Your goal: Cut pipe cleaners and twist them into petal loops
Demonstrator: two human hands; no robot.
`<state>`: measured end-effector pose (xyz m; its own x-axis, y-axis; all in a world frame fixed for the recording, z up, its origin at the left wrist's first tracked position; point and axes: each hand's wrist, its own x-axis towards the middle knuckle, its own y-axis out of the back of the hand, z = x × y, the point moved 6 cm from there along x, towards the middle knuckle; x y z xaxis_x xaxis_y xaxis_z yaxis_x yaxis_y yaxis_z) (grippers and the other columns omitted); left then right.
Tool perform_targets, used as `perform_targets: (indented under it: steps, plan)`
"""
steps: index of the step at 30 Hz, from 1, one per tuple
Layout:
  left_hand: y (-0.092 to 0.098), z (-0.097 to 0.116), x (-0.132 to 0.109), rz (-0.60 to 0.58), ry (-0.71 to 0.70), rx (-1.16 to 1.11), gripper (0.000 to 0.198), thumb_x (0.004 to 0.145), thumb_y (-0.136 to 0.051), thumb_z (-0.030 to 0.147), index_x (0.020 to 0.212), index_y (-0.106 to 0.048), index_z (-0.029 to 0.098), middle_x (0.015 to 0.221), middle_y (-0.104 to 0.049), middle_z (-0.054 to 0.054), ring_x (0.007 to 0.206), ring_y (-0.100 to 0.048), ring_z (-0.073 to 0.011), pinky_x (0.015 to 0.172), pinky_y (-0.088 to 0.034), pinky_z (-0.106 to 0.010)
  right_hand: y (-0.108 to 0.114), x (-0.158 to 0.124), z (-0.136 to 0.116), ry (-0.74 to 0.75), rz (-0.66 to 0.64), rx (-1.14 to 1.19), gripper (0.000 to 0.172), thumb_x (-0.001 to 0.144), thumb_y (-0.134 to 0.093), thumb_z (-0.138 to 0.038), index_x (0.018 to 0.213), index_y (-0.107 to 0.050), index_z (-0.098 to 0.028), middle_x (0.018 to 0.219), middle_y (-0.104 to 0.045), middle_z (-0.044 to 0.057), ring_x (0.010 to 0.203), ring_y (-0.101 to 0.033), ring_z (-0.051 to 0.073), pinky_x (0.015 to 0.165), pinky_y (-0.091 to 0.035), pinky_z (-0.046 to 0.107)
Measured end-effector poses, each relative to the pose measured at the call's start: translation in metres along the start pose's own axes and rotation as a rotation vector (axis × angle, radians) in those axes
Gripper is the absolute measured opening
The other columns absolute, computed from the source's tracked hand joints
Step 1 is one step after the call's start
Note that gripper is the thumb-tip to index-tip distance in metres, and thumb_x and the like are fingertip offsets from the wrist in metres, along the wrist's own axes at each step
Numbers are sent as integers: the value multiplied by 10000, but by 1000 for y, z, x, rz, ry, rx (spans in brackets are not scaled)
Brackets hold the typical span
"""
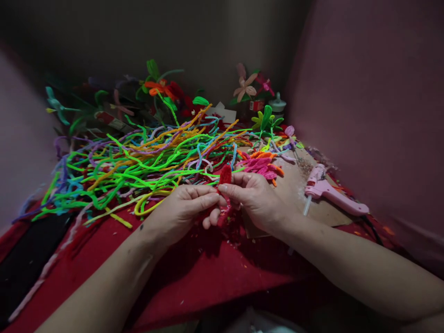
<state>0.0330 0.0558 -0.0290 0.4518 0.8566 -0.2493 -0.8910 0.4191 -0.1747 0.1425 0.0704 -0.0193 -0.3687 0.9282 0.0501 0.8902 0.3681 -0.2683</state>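
Observation:
Between my two hands is a red pipe cleaner, folded into a fuzzy petal-like loop that stands up above my fingers. My left hand pinches it low down with thumb and forefinger. From the other side, my right hand grips it with thumb and fingers near the loop's base. The lower end is partly hidden by my fingers. Just behind my hands spreads a big heap of pipe cleaners in green, orange, yellow, purple and blue. Pink looped petals lie just past my right hand.
A pink glue gun lies on a cardboard sheet at the right. Finished flowers, among them an orange one and a peach one, stand at the back. A black strip lies at left on the red cloth.

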Motion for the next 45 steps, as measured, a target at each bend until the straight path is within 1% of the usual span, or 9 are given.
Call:
perform_targets:
  steps: [6, 10, 14, 18, 20, 22, 30, 39, 45]
  plan:
    - [-11, -10, 5, 165, -79, -76, 206, 782, -622, 269, 639, -595, 123, 566, -641, -7, 428, -539, -63, 491, -423, -176, 1, 0, 11, -2, 35, 0, 212, 802, -569, -355, 730, -466, -184, 424, -471, -79, 354, -497, 85, 346, -313, 171]
    - [-12, -17, 8, 175, -55, -78, 181, 778, -618, 278, 686, -571, 129, 593, -650, -9, 414, -546, -74, 459, -417, -185, 3, 2, 15, -23, 45, -10, 200, 780, -578, -350, 745, -491, -173, 472, -484, -69, 352, -472, 74, 337, -303, 175]
    - [-11, -17, 5, 168, 9, 132, 279, 828, -530, 371, 662, -529, 147, 533, -619, -7, 371, -517, -91, 416, -388, -205, 8, 4, 6, 52, 93, -78, 115, 774, -570, -262, 732, -528, -164, 582, -540, -39, 451, -493, 70, 432, -375, 196]
    - [2, 9, -5, 378, -132, 447, 234, 737, -645, 394, 765, -587, 169, 657, -637, 2, 564, -579, -124, 522, -439, -216, 12, 4, -7, 138, 152, -118, 60, 721, -594, -179, 689, -552, -150, 649, -547, -29, 579, -487, 75, 548, -393, 207]
    - [8, 25, -12, 523, -253, 465, 243, 697, -693, 364, 840, -621, 181, 739, -641, 6, 616, -566, -119, 546, -431, -206, 8, 4, -5, 113, 98, -89, 43, 710, -596, -177, 705, -568, -145, 662, -549, -29, 595, -484, 77, 565, -389, 213]
    - [10, 31, -16, 559, -269, 408, 219, 698, -693, 340, 836, -641, 178, 721, -631, 8, 574, -533, -110, 510, -401, -204, 3, 3, -1, 75, 51, -102, 56, 704, -605, -189, 702, -570, -145, 664, -552, -28, 597, -483, 79, 562, -380, 216]
    - [12, 20, -10, 481, -172, 347, 125, 697, -664, 280, 746, -625, 171, 482, -506, 58, 416, -398, -73, 425, -290, -199, 5, 3, 8, 127, 102, -309, 145, 707, -639, -259, 662, -551, -154, 630, -537, -21, 562, -469, 86, 529, -369, 225]
    - [11, 15, -7, 373, -53, 331, 74, 640, -577, 190, 583, -531, 178, 432, -488, 50, 403, -427, -88, 442, -305, -212, -2, -7, -4, 310, 111, -700, 136, 740, -579, -151, 627, -507, -177, 578, -514, -31, 535, -458, 87, 519, -339, 228]
    - [13, 7, -5, 323, -17, 246, 57, 607, -536, 152, 592, -589, 168, 453, -493, 42, 408, -422, -83, 425, -299, -205, -1, -5, 1, 185, 87, -510, 93, 703, -627, -148, 634, -568, -167, 595, -559, -25, 542, -490, 91, 515, -360, 227]
